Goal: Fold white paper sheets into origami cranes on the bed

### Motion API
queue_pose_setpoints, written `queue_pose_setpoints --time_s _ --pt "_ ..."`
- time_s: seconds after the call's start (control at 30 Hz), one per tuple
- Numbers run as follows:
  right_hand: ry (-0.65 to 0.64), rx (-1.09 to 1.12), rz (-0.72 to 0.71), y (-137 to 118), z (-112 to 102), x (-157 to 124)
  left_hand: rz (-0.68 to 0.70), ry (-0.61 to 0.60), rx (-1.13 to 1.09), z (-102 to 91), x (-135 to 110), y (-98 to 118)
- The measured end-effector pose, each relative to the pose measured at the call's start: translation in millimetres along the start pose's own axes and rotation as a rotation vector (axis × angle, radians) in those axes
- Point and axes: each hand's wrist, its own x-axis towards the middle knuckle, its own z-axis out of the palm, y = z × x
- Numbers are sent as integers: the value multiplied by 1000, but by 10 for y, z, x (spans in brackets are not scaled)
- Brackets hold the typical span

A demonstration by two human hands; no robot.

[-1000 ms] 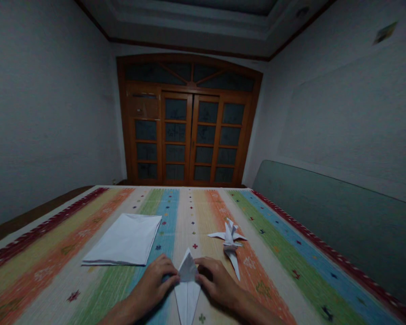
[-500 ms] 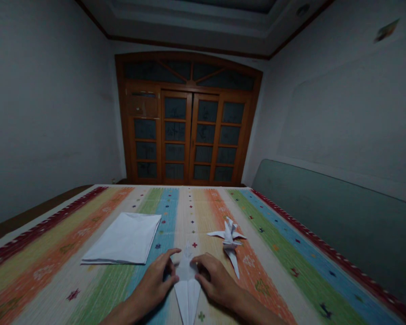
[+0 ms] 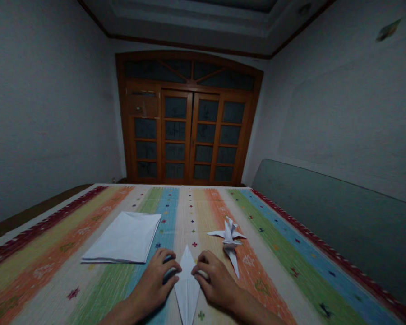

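Note:
A narrow white diamond of folded paper [image 3: 187,289] lies flat on the striped cloth, with its point away from me and a crease down its middle. At its left edge, my left hand [image 3: 159,275] has its thumb and fingertips bent in against the paper. My right hand [image 3: 214,277] mirrors it on the right edge, thumb and curled fingers closed at the side corner. Right of that hand rests a finished-looking origami figure [image 3: 230,241] with thin pointed limbs. To the left lies a stack of white paper sheets [image 3: 125,239].
The striped tablecloth [image 3: 277,280] covers the table. A grey-green bench back or panel [image 3: 325,212] runs along the right side. Wooden doors with glass panes [image 3: 189,135] stand beyond the far table edge, between pale walls.
The paper's upper flap, lifted and blurred before, now lies flat and completes a sharp diamond outline. Both hands have shifted only slightly at its edges. The stack and figure stay put.

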Motion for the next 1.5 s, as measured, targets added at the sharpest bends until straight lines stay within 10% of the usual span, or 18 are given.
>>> queue_pose_setpoints --time_s 1.0,1.5 --pt "-56 25 -96 -30 -47 13 117 -221 -29 -98 -92 31" --pt "38 128 -207 -19 -35 -12 98 -63 90 -37 -60 69"
